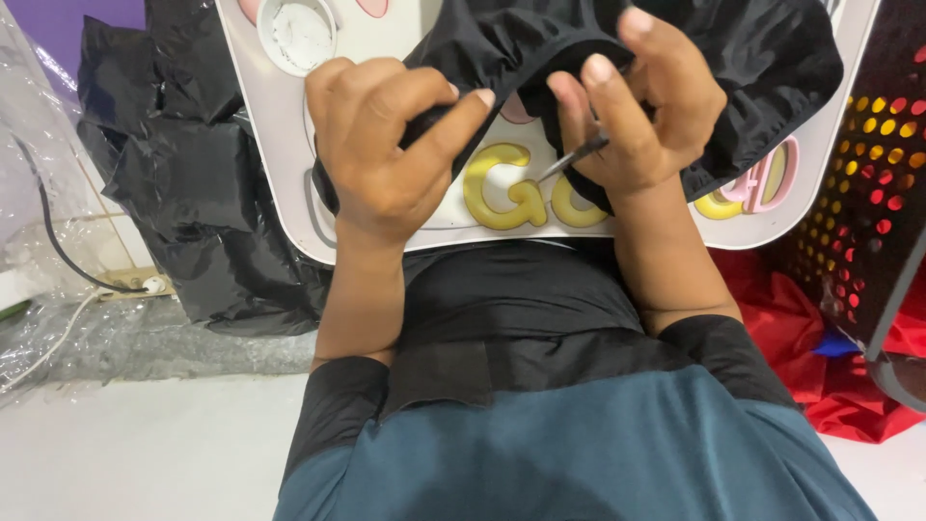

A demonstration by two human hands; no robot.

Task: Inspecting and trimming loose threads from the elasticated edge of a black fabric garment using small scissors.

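Pale flooring (145,453) runs under us, with crinkled clear plastic sheeting (39,251) and a cable (58,246) at the left edge. Across our lap sits a white lap tray (280,125) with a round cup recess (301,34) and raised yellow letters (502,188); most of its decoration is hidden under the black garment (752,58) we are working on, and its top is cut off by the frame. A pink shape (772,178) shows at its right end, only partly visible.

Our left hand (386,145) is curled tight, pinching a gathered fold of the black fabric between thumb and fingers. Our right hand (641,116) is closed round a thin metal tool (574,159); only its slim tip shows, so we cannot tell exactly what kind it is. The tip points toward the fabric edge between our hands.

More black cloth (183,164) is heaped at left. At right, a dark perforated basket (868,174) stands over red fabric (820,347).
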